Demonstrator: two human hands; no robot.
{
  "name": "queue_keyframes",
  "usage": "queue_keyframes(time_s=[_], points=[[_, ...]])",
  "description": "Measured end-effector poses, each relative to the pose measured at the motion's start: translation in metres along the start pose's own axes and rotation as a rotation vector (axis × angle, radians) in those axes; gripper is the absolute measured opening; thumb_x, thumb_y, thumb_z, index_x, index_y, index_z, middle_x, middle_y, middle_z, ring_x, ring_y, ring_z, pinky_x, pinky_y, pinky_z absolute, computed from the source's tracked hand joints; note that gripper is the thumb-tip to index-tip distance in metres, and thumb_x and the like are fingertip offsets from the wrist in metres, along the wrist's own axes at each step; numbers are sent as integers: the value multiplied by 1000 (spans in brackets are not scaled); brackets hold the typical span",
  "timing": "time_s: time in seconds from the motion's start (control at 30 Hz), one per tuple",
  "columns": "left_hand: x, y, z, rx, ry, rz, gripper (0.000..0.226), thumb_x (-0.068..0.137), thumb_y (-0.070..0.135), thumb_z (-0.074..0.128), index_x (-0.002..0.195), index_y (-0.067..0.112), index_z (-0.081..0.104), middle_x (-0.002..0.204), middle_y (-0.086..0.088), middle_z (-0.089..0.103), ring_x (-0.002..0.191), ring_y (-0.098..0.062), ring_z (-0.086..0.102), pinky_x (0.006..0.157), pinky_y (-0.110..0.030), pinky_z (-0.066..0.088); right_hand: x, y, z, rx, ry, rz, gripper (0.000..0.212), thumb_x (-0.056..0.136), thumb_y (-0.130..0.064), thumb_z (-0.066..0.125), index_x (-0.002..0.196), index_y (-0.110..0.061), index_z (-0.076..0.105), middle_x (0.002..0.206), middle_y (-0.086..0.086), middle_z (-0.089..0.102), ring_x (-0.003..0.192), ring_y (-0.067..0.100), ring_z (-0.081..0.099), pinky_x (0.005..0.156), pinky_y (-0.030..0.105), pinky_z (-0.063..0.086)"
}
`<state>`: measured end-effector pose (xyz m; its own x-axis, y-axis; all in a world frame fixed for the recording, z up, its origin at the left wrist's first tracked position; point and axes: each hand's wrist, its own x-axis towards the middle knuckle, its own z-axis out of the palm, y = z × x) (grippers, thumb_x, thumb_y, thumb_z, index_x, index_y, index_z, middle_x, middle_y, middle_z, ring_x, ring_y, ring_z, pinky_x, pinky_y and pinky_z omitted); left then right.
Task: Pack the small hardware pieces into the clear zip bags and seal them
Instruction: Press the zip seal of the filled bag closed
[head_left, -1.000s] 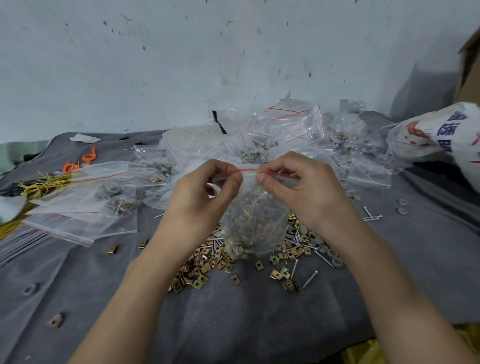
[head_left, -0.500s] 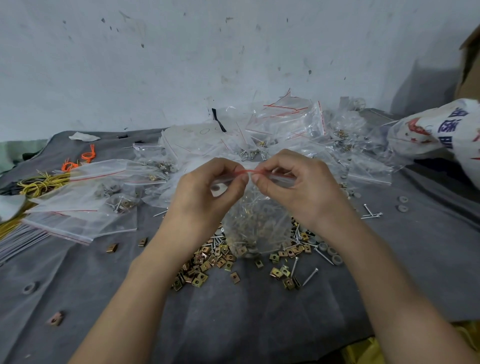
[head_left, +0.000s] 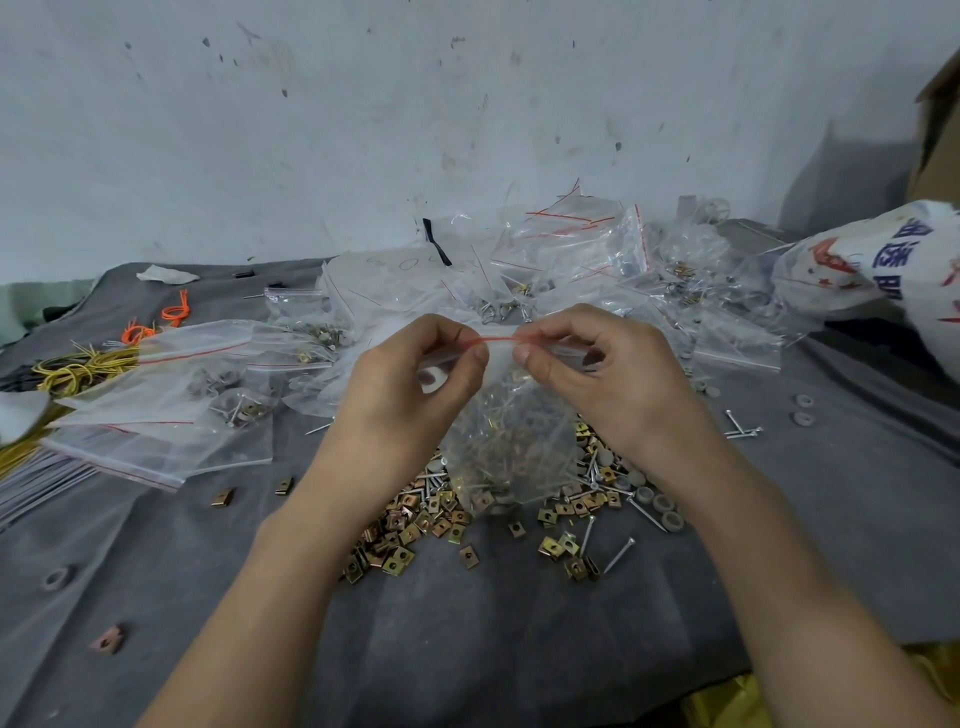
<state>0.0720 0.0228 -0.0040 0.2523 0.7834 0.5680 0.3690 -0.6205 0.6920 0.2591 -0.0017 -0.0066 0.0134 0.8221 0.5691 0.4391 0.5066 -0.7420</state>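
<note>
Sealing step: filled zip bag (head_left: 511, 436) is pinched at its red strip (head_left: 496, 340) by both hands, left hand (head_left: 410, 384) and right hand (head_left: 613, 379), mid-frame, so the rest probably needs pressing shut along the top.

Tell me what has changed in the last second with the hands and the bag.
Very little. The left hand and right hand still pinch the red seal strip of the zip bag. Their thumbs have edged slightly closer together along it. Nothing was let go. The filled bag still hangs over the loose hardware, which has not moved, nor has the heap of bags behind.
</note>
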Motion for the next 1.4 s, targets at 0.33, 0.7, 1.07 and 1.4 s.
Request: queue_keyframes(time_s=[0.33, 0.7, 1.07, 1.4], points=[[1, 3, 0, -2, 1, 31, 11, 91, 25, 69, 91, 35, 66, 92, 25, 70, 90, 8, 65, 76, -5, 44, 0, 0, 1, -20, 3, -4, 15, 89, -31, 76, 87, -44, 70, 94, -17, 73, 90, 1, 69, 84, 31, 56], [1, 7, 0, -4, -25, 22, 7, 92, 22, 67, 91, 30, 67, 89, 19, 69, 86, 4, 65, 78, -7, 45, 0, 0, 4, -18, -7, -34, 16, 90, -30, 75, 86, -44, 69, 97, -21, 72, 94, -1, 68, 85, 26, 55], [1, 6, 0, 3, -22, -2, 8, 93, 26, 65, 90, 33, 65, 89, 22, 68, 89, 3, 63, 78, -14, 47, 0, 1, 4, -31, -17, -18, 16, 91, -34, 73, 85, -48, 68, 98, -27, 69, 88, -3, 66, 77, 19, 52], [4, 4, -5, 0, -30, -20, 8, 92, 22, 67, 88, 28, 67, 83, 21, 69, 80, 7, 62, 70, -4, 41, -2, 6, -1, 39, 14, 17, 10, 91, -31, 74, 90, -41, 73, 83, -13, 71, 72, 10, 64, 63, 16, 49]])
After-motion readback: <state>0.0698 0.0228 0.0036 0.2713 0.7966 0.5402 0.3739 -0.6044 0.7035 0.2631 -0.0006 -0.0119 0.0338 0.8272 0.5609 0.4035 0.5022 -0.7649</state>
